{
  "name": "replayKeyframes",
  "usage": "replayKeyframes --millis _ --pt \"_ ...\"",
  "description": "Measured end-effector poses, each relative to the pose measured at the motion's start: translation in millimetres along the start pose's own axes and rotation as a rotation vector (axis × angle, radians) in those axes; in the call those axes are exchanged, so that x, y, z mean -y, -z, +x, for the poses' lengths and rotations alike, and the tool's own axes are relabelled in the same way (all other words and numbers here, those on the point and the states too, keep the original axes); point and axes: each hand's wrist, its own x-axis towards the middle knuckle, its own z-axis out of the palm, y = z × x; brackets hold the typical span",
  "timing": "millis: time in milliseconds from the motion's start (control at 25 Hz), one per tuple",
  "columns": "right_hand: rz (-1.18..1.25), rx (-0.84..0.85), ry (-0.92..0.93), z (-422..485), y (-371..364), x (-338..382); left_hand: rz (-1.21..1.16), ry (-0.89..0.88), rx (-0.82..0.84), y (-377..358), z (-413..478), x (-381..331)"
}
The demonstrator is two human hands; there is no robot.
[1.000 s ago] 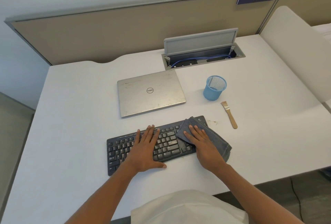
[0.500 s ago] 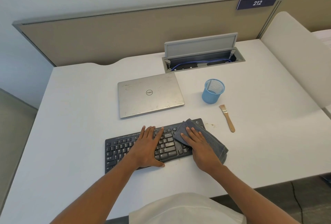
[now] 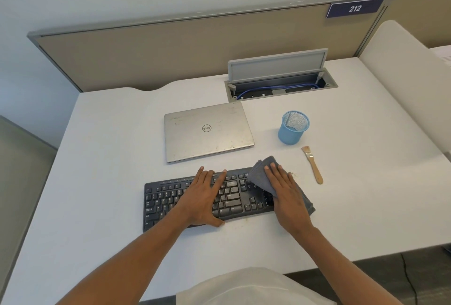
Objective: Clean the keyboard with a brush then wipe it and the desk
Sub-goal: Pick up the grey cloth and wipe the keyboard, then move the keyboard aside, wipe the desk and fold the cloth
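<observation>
Both hands flat, fingers straight, nothing gripped: left hand [image 3: 205,197] presses on the middle of the black plastic keyboard [image 3: 168,199], right hand [image 3: 286,195] presses a folded grey cloth [image 3: 258,173] onto its right end. Keyboard sits centre frame on the white desk [image 3: 109,158]. Its right end is hidden under cloth and hand, and the key legends are unreadable. Small wooden-handled brush [image 3: 313,164] lies right of it, apart. Blue mesh cup [image 3: 292,127] and closed silver laptop [image 3: 207,131] sit above. Faint specks [image 3: 291,173] beside the cloth, too small to identify.
</observation>
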Motion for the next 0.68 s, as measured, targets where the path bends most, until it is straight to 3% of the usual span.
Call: replayKeyframes --millis 320,680 --pt "0.188 -0.255 -0.137 -33.9 45.8 -14.3 0.022 0.006 -0.056 44.9 8.3 16.9" --pt "0.121 -0.174 -0.329 -97.8 44.4 -55.8 0.065 0.025 -0.124 130.5 44.9 58.2"
